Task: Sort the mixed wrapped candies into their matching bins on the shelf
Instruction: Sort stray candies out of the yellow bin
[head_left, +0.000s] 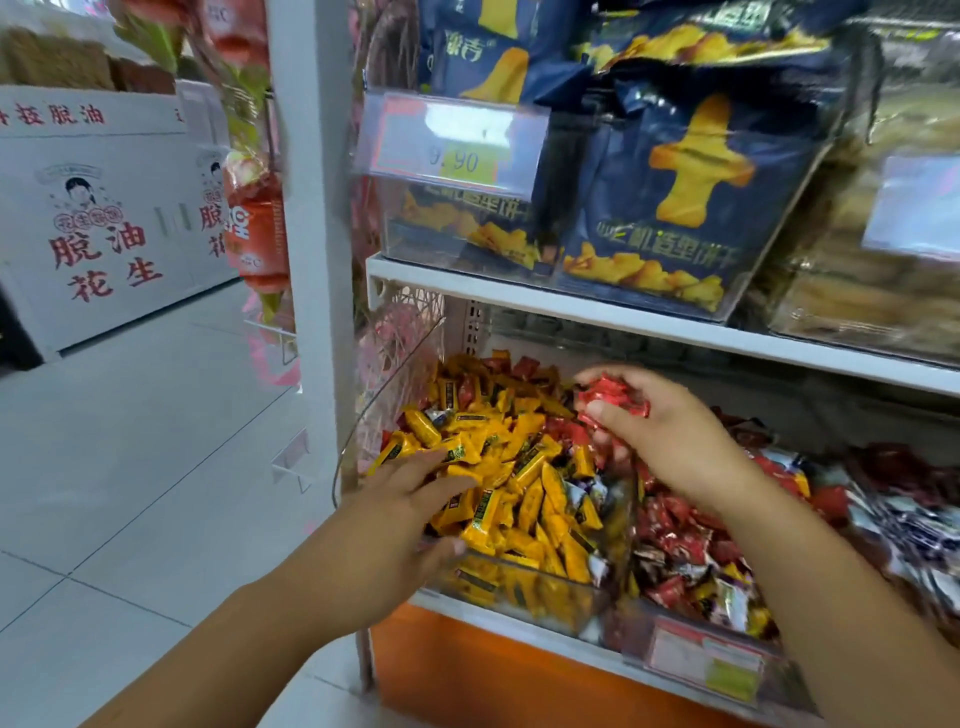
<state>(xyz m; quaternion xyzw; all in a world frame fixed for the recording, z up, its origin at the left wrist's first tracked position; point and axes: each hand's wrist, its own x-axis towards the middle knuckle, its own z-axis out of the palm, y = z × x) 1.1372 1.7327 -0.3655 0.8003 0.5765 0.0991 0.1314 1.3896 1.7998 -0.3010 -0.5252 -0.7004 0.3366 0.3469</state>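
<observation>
Lower centre of frame: a clear bin on the lower shelf is heaped with yellow candies; a few red ones are mixed in at the back. The left hand is laid on the heap, fingers straight and spread, nothing gripped. Centre right: a bunch of red candies is clenched in the right hand, held above the bin's right edge. Just right, a second bin of mostly red candies is seen. Upper right: blue biscuit packs and a price tag are noted. Upper left: white boxes are stacked.
</observation>
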